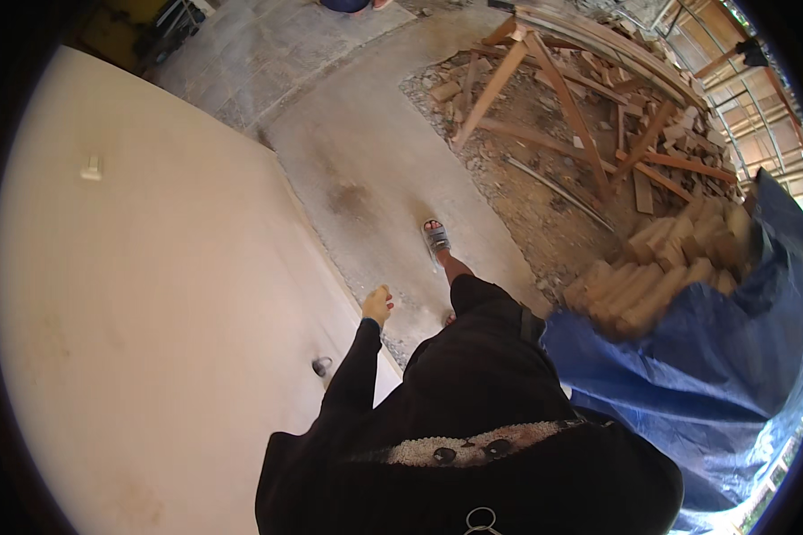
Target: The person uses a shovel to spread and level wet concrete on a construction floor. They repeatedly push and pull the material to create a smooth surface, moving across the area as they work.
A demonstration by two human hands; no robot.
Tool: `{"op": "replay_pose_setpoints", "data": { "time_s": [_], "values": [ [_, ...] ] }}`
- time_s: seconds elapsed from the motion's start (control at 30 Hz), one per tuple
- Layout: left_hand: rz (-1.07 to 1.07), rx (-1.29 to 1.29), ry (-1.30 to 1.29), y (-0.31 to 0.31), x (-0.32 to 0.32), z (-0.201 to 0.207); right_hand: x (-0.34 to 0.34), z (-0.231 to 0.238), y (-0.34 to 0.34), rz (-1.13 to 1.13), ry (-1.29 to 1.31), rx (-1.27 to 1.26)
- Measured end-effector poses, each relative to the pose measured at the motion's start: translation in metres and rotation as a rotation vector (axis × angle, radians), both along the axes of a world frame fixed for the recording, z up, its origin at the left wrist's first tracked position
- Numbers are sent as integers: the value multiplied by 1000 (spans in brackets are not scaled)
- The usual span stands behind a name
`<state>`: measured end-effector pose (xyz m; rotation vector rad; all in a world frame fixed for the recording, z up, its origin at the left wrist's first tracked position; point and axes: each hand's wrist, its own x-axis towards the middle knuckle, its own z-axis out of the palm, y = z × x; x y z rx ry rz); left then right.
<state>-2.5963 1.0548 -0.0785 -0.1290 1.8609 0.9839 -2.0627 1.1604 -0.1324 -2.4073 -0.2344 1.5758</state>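
Observation:
My left hand [377, 305] hangs low beside the white wall [169, 294], apart from it, over the edge of the concrete path. Its fingers look curled in, with small reddish spots at their tips. Whether anything sits inside them I cannot make out. A black sleeve covers the left arm [352, 370]. My right hand does not show. One foot in a grey sandal [435, 237] is set forward on the concrete path [357, 169]; the other foot is mostly hidden by my black shorts [473, 357].
A wooden trestle frame [562, 89] stands over rubble at the far right. Nearer on the right, stacked blocks [660, 267] rest against a blue tarp [687, 357]. On the wall are a light switch [91, 167] and a dark round fitting [321, 366]. Another person [346, 4] shows partly at the top edge.

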Motion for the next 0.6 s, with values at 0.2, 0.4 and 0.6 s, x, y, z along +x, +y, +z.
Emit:
{"op": "replay_pose_setpoints", "data": {
  "time_s": [0.2, 0.4, 0.6],
  "values": [
    [28, -153, -97, 35, -71, -3, -116, -32, 108, -44, 0, -87],
    [224, -172, -193, 54, -144, 8, -238, -36, 234, -70, -20, -128],
    [356, -187, -194, 126, -222, -6, -336, 8, 324, 257, 30, 12]
  ]
}}
